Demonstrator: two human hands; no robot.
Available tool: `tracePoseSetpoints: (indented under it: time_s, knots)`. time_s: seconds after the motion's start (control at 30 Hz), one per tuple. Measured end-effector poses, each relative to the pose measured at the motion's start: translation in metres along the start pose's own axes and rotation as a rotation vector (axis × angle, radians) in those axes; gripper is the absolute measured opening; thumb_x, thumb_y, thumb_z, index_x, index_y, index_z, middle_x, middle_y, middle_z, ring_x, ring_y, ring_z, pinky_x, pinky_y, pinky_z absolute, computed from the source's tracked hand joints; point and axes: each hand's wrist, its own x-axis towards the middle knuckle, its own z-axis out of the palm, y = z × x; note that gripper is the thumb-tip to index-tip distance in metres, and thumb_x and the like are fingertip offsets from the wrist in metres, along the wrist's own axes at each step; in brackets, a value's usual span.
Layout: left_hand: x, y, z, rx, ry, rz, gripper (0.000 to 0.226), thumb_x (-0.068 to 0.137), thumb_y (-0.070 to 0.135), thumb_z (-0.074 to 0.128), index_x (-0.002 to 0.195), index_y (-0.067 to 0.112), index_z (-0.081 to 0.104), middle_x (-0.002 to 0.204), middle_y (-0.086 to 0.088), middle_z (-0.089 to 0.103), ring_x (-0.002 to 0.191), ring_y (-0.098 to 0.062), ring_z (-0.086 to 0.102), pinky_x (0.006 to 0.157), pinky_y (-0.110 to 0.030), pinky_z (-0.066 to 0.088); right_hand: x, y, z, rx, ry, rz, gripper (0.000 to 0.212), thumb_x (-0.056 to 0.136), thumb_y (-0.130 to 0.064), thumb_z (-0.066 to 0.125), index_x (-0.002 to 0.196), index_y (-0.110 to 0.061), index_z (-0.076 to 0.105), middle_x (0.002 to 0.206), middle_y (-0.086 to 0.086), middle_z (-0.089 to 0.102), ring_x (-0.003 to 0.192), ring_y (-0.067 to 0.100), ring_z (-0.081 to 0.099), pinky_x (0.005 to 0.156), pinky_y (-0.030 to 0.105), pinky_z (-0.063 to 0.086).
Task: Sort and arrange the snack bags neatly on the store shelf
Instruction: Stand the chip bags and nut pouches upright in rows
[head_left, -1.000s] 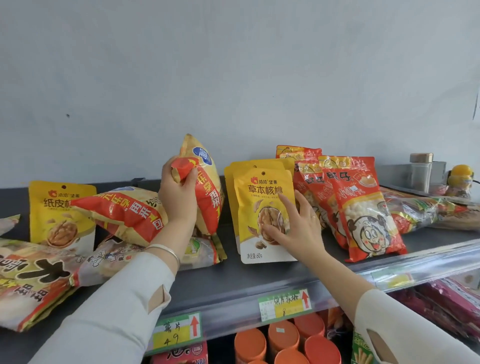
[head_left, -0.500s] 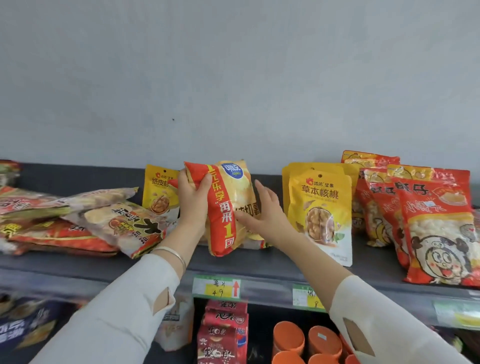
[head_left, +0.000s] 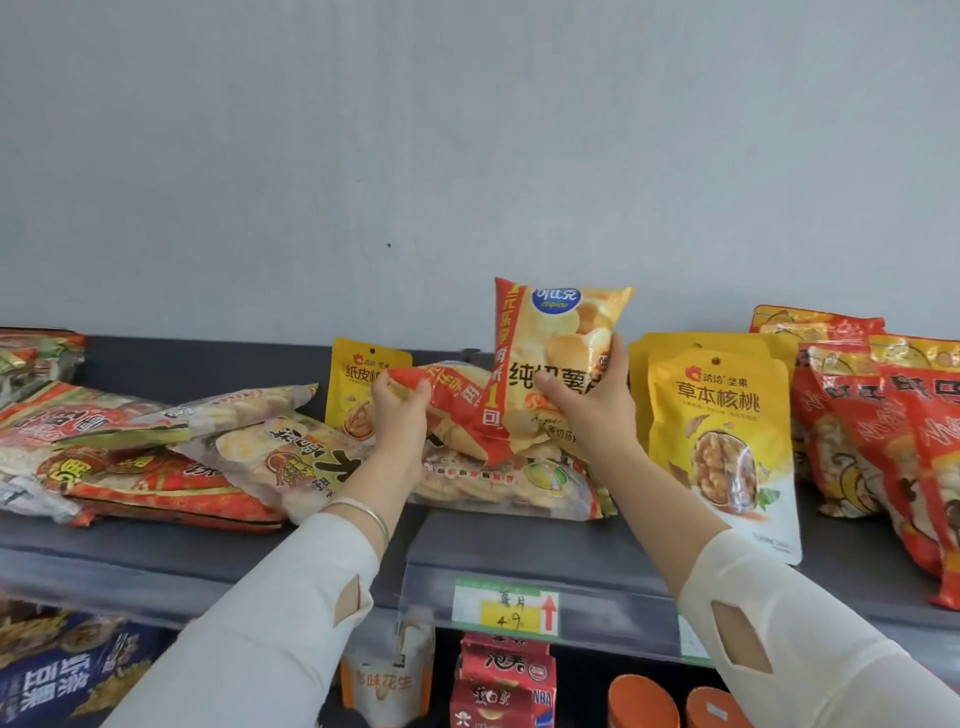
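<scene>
Chips are changing hands in the head view: the upright chip bag (head_left: 556, 332), held by the left hand (head_left: 400, 421) half a second ago, is now standing in the right hand (head_left: 592, 415), which is gripping its middle, just beside the walnut pouches (head_left: 722, 415). The left hand is pinching one end of a second chip bag (head_left: 457, 395), lying tilted on a cracker bag (head_left: 498, 480). Probably both are going upright together on the shelf (head_left: 519, 545).
</scene>
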Motion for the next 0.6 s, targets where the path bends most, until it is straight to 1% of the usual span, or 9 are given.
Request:
tracePoseSetpoints:
  time_s: [0.07,0.13,0.2,0.23,0.3,0.37,0.47,0.53,0.6]
  knots:
    - [0.011,-0.01,0.002,0.001,-0.078,-0.108,0.079,0.088,0.025,0.064,0.149,0.027,0.013,0.153,-0.006,0.025,0.138,-0.028,0.029,0.108,-0.054,0.031,0.009,-0.002,0.008,-0.104,0.058,-0.019,0.102,0.069,-0.052,0.078,0.148,-0.033,0.016,0.136,-0.002,0.051,0.121,0.023,0.052,0.094,0.046,0.048]
    - [0.02,-0.017,0.009,-0.056,-0.152,-0.202,0.097,0.087,0.022,0.066,0.15,0.028,-0.008,0.155,-0.006,0.022,0.14,-0.028,0.026,0.111,-0.055,0.023,0.017,0.001,0.018,-0.132,0.038,0.01,0.102,0.069,-0.054,0.077,0.148,-0.033,0.015,0.134,-0.001,0.053,0.118,0.023,0.055,0.092,0.048,0.05]
    - [0.031,-0.026,0.018,-0.14,-0.159,-0.289,0.108,0.084,0.026,0.07,0.147,0.029,-0.018,0.153,-0.007,0.027,0.137,-0.029,0.032,0.109,-0.053,0.027,0.023,0.007,0.025,-0.061,-0.029,0.096,0.098,0.07,-0.049,0.079,0.146,-0.033,0.019,0.127,-0.003,0.057,0.111,0.022,0.059,0.09,0.049,0.053]
    - [0.035,-0.03,0.021,-0.178,-0.132,-0.331,0.108,0.08,0.031,0.073,0.148,0.029,-0.011,0.149,-0.007,0.034,0.132,-0.029,0.039,0.106,-0.051,0.034,0.024,0.01,0.025,0.008,-0.072,0.152,0.096,0.07,-0.046,0.08,0.145,-0.033,0.022,0.123,-0.003,0.059,0.107,0.021,0.062,0.089,0.049,0.054]
    - [0.047,-0.034,0.026,-0.275,-0.099,-0.439,0.108,0.066,0.043,0.08,0.148,0.03,0.011,0.14,-0.008,0.048,0.119,-0.028,0.052,0.097,-0.047,0.044,0.026,0.017,0.027,0.124,-0.115,0.223,0.092,0.069,-0.041,0.083,0.142,-0.033,0.028,0.118,-0.002,0.062,0.102,0.021,0.066,0.087,0.048,0.056]
    - [0.056,-0.035,0.029,-0.336,-0.069,-0.5,0.112,0.061,0.043,0.083,0.147,0.03,0.012,0.135,-0.008,0.051,0.114,-0.03,0.056,0.096,-0.051,0.046,0.025,0.02,0.026,0.176,-0.139,0.233,0.086,0.071,-0.036,0.082,0.14,-0.03,0.031,0.116,0.0,0.064,0.099,0.021,0.068,0.084,0.046,0.057]
    - [0.061,-0.036,0.03,-0.327,-0.029,-0.427,0.108,0.072,0.025,0.08,0.149,0.025,0.004,0.134,-0.009,0.048,0.115,-0.031,0.054,0.096,-0.05,0.046,0.02,0.022,0.022,0.205,-0.121,0.183,0.081,0.073,-0.032,0.08,0.14,-0.029,0.034,0.118,0.001,0.064,0.098,0.02,0.069,0.082,0.042,0.058]
    - [0.058,-0.037,0.03,-0.345,-0.094,-0.27,0.101,0.074,0.018,0.078,0.147,0.028,0.01,0.132,-0.005,0.051,0.113,-0.026,0.055,0.095,-0.047,0.046,0.017,0.018,0.019,0.254,-0.086,0.12,0.078,0.074,-0.03,0.079,0.139,-0.03,0.036,0.119,0.0,0.064,0.098,0.02,0.07,0.081,0.04,0.058]
    - [0.058,-0.035,0.03,-0.316,-0.208,-0.131,0.092,0.075,0.019,0.078,0.144,0.026,0.017,0.126,-0.001,0.054,0.11,-0.02,0.056,0.094,-0.044,0.046,0.017,0.012,0.015,0.293,-0.072,0.071,0.071,0.076,-0.028,0.077,0.135,-0.035,0.038,0.121,0.0,0.064,0.099,0.02,0.07,0.085,0.043,0.057]
